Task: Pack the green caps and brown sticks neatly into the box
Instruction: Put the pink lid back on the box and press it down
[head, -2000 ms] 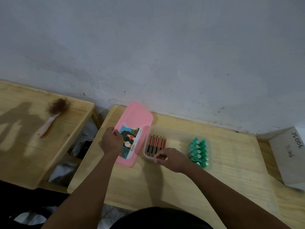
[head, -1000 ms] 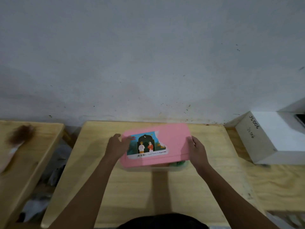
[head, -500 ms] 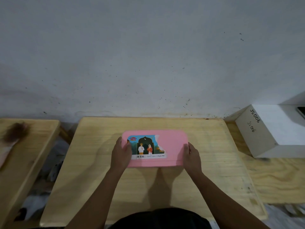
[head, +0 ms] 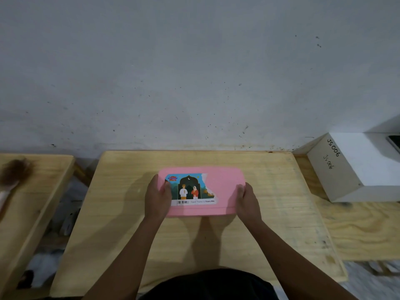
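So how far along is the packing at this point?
Nearly finished, it seems. Done: the pink lid covers the box, and no green caps or brown sticks show on the wooden table, though the contents are hidden. In hand: the left hand and right hand press the lid's two ends. Left: probably only confirming that the lid is seated and letting go.

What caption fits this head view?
Left hand and right hand press the pink lid onto the box on the wooden table.

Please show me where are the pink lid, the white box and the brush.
pink lid (head: 223, 187), head view, bare pink area right of the sticker
white box (head: 337, 169), head view, side with handwriting
brush (head: 14, 172), head view, brown bristles
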